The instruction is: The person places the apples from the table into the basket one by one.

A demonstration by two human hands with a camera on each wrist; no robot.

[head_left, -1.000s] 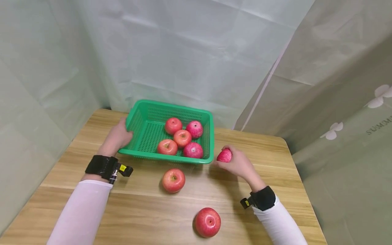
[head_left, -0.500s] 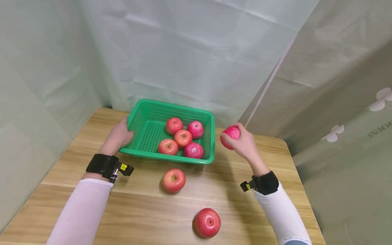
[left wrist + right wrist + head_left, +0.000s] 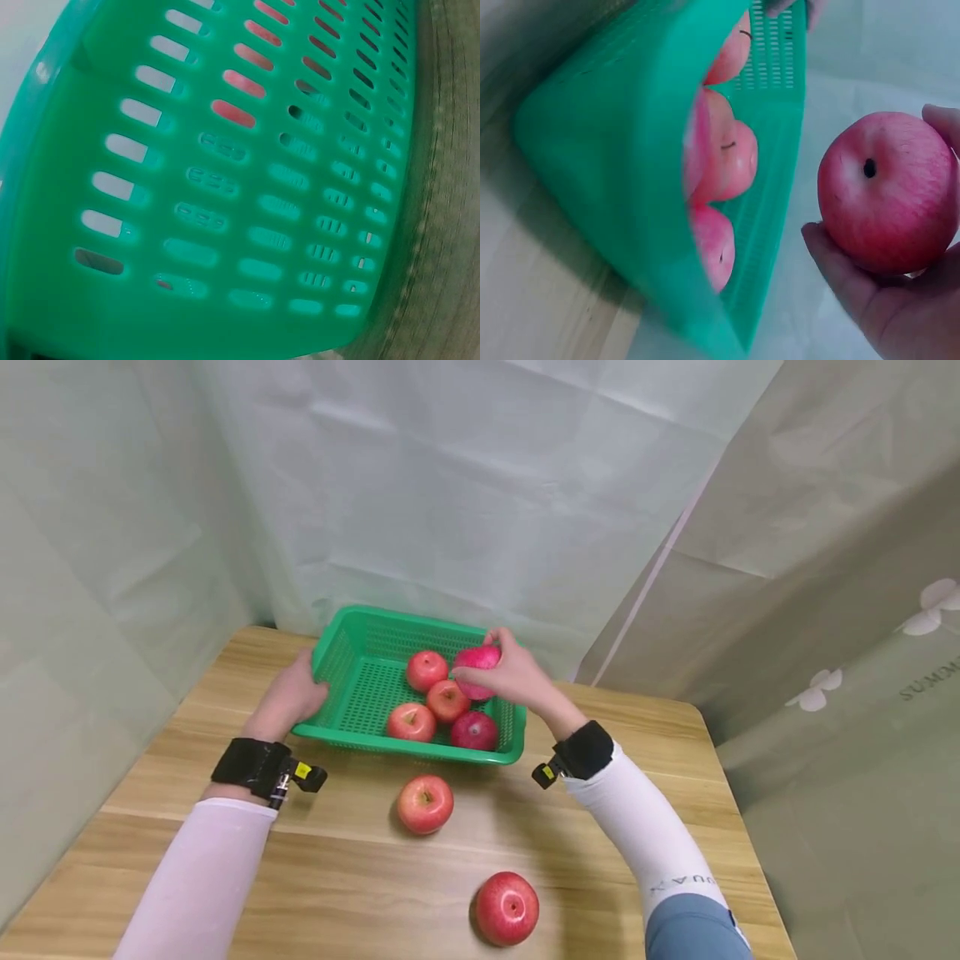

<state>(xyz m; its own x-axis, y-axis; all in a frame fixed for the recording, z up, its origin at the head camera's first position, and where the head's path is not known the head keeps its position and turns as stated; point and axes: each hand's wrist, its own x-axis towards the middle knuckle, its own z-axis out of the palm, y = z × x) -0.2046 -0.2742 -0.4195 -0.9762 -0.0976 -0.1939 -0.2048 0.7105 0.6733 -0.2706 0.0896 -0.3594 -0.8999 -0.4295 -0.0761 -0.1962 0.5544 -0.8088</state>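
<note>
My left hand (image 3: 295,689) grips the left rim of a green perforated plastic basket (image 3: 367,689), thumb over the edge. In my right hand (image 3: 517,675) is a pinkish-red apple (image 3: 472,658), held between thumb and fingers over the basket's right side. The right wrist view shows this held apple (image 3: 889,199) with its dark hollow facing the camera, above the rim. Several apples lie inside the basket, among them a pale red one (image 3: 411,722) and a darker one (image 3: 473,731); the held apple covers another. The left wrist view is filled by the basket wall (image 3: 217,255).
Two apples rest on the wooden table (image 3: 337,860) in front of the basket: one close to it (image 3: 425,804), and a redder apple (image 3: 507,908) nearer the front. Pale sheeting (image 3: 480,510) hangs behind the table and along both sides.
My right hand lifts the apple from the table right of the basket, then carries it left over the basket. The left hand stays on the rim.
</note>
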